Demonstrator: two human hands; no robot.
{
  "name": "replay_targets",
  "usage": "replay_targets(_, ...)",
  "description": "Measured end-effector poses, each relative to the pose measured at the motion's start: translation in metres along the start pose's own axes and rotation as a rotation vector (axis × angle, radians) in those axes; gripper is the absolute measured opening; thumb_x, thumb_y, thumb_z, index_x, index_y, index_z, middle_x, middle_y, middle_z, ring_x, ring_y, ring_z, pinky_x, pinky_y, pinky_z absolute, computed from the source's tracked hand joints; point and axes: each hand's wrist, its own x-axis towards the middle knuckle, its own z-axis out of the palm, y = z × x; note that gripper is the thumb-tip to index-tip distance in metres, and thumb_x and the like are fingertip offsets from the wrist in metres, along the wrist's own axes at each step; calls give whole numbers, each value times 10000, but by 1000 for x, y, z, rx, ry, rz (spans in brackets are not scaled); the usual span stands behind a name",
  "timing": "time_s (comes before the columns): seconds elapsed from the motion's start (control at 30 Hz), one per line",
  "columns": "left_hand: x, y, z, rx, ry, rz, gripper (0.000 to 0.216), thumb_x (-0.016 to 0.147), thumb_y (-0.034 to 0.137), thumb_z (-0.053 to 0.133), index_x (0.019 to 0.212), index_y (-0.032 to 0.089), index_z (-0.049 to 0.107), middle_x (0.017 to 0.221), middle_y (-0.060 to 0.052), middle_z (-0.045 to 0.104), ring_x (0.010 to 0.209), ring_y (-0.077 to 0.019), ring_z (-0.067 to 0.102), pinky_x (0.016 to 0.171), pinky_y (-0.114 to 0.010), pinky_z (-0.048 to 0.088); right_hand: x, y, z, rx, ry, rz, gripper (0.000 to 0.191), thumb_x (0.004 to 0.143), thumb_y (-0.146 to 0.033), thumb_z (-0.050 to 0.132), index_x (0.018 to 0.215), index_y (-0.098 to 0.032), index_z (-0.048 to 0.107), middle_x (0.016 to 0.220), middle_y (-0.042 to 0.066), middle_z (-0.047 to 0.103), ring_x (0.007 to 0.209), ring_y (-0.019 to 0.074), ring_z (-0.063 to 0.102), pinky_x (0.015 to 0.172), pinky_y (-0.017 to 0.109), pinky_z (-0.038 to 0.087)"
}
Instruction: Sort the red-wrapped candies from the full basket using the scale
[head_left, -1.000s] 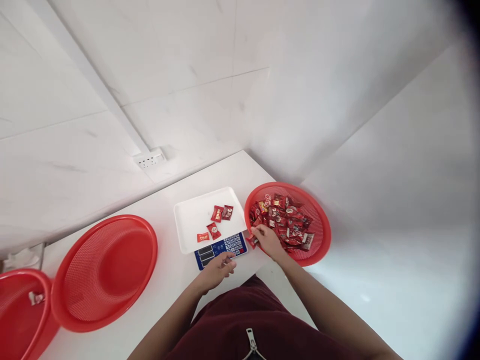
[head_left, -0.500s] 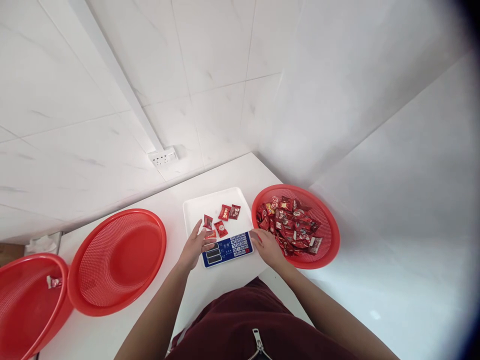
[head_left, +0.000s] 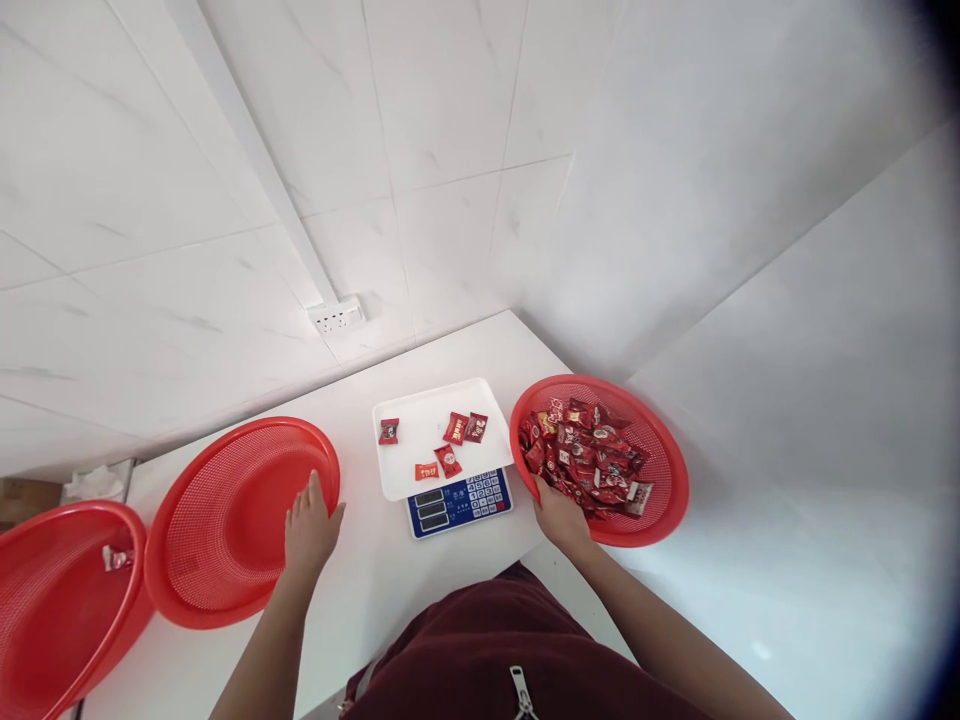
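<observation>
My left hand [head_left: 311, 525] has its fingers apart and hangs over the right side of a red plastic basket [head_left: 324, 445], with nothing seen in it. My right hand [head_left: 562, 515] is closed at the near left rim of another red basket [head_left: 675, 480], fingers partly hidden. That basket holds many red wrapped candies [head_left: 581, 450]. Between the hands stands a scale with a blue keypad [head_left: 461, 503] and a white tray [head_left: 409, 470]. Several candies lie on the tray, one small packet [head_left: 388, 431] at its left and an orange-red one [head_left: 427, 470] near the front edge.
At the far left a third red basket [head_left: 139, 590] has a wrapped piece [head_left: 116, 558] inside near its rim. A white tiled wall with a power socket [head_left: 336, 316] runs behind the white table [head_left: 375, 590]. Another wall stands to the right.
My left hand has moved left from the scale tray to over the basket. One candy now lies further left on the tray. My right hand has shifted slightly right and down onto the basket rim.
</observation>
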Motion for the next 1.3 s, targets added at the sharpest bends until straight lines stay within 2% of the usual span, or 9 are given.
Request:
replay_targets(0.1,-1,-12,4,-4,-263,-46,605,890,327,319,1416,52,200,1237,-248,548,1113,-341,551,841,-455,452,0,0,1,1,11,-3,469,895,-222,345,1364,-205,352,1096,150,649,993,257,623,792,350,441)
replay_targets(0.27,-13,-2,13,-37,-350,62,598,890,363,316,1414,88,230,1295,-219,515,1134,-329,534,851,-440,450,-1,1,0,23,3,-9,470,895,-233,345,1364,-205,348,1120,147,641,1002,252,621,792,344,443)
replay_targets(0.33,-16,9,15,-51,-291,111,595,885,364,337,1410,97,249,1353,-203,464,1209,-331,468,905,-452,425,-3,0,-1,15,1,4,470,894,-236,350,1364,-211,345,1114,150,642,993,258,623,786,349,443)
replay_targets(0.47,-15,47,22,-88,-30,349,463,902,298,324,1317,115,418,1370,-149,455,1308,-275,340,1053,-427,301,-5,-2,-3,6,2,10,463,892,-231,349,1354,-198,361,1101,165,641,975,274,627,780,366,444)
replay_targets(0.67,3,114,41,-149,-161,605,380,864,136,379,1216,138,521,1284,-137,531,1232,-240,421,1038,-400,317,-3,-2,-1,21,7,14,482,892,-241,330,1372,-194,339,1140,170,627,987,287,625,788,393,450)
replay_targets(0.8,14,125,47,-135,-187,610,368,810,61,413,1127,145,579,1139,-130,614,1113,-231,514,944,-361,392,-2,-1,2,24,19,18,462,892,-253,342,1352,-214,369,1167,150,620,988,284,624,785,393,455)
replay_targets(0.97,19,101,26,-155,-126,503,358,861,181,400,1193,172,535,1179,-114,595,1087,-233,528,900,-354,416,-1,-1,3,4,17,29,465,889,-247,352,1353,-211,363,1130,150,635,965,268,631,781,382,456)
replay_targets(1.13,19,33,-15,-301,119,113,402,892,367,354,1228,199,497,1242,-105,552,1136,-253,497,868,-357,443,-1,-1,3,-11,27,14,458,887,-245,344,1341,-194,375,1098,155,646,965,277,633,781,387,458)
replay_targets(1.3,10,-27,-20,-289,107,-111,444,865,396,388,1222,160,509,1220,-134,551,1082,-285,529,800,-382,476,-2,-1,3,-19,17,27,440,901,-272,316,1326,-181,390,1077,166,651,974,280,630,788,398,457)
